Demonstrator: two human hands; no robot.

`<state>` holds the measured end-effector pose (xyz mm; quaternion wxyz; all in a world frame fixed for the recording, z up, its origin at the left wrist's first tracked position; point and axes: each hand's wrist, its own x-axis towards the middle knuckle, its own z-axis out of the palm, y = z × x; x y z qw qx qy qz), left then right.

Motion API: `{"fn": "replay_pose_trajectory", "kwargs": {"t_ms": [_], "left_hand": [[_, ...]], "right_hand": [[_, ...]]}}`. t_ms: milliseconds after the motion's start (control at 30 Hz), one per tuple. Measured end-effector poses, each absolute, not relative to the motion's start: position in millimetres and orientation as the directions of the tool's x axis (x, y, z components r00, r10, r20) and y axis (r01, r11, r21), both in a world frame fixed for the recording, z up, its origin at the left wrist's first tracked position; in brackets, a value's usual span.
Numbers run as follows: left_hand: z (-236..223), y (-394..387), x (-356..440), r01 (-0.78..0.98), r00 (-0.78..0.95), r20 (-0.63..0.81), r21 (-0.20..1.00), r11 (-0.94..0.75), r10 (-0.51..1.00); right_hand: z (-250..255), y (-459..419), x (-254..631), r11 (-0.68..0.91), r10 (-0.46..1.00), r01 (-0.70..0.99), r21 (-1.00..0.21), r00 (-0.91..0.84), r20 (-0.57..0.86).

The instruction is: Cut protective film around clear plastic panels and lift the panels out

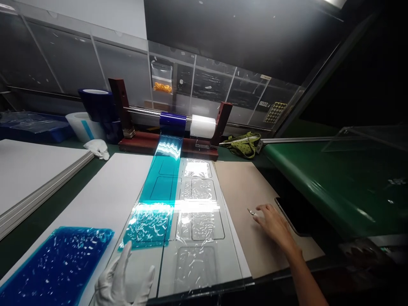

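My left hand (123, 282), in a white glove, hovers open with fingers spread at the near edge of the white board (108, 191), just below the end of the blue film strip (157, 199). That strip runs down from a blue roll (172, 119) on a wooden spindle stand (172, 144). A clear film strip (199, 212) lies beside it, fed from a white roll (203, 126). My bare right hand (270, 223) rests on the brown cardboard sheet (251, 204), its fingers at a small metal tool (251, 211). Whether it grips the tool is unclear.
A crinkled blue film sheet (57, 265) lies at the near left. White panels (28, 174) are stacked at left. Spare tape rolls (95, 112) and a white glove (97, 148) stand at the back left. A green conveyor (334, 182) runs along the right. A green pouch (244, 144) sits behind.
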<state>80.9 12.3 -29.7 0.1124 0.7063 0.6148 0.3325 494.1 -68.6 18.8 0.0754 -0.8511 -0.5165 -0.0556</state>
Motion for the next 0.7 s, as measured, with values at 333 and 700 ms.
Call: {"fn": "replay_pose_trajectory", "kwargs": {"t_ms": [333, 700], "left_hand": [[-20.6, 31.8, 30.4, 0.731, 0.296, 0.485, 0.44, -0.522, 0.823], [-22.6, 20.0, 92.8, 0.651, 0.72, 0.243, 0.087, -0.754, 0.65]], "right_hand": [[5.3, -89.2, 494.2, -0.451, 0.86, 0.868, -0.209, 0.485, 0.159], [33.8, -36.2, 323.0, 0.076, 0.986, 0.992, -0.103, -0.059, 0.157]]}}
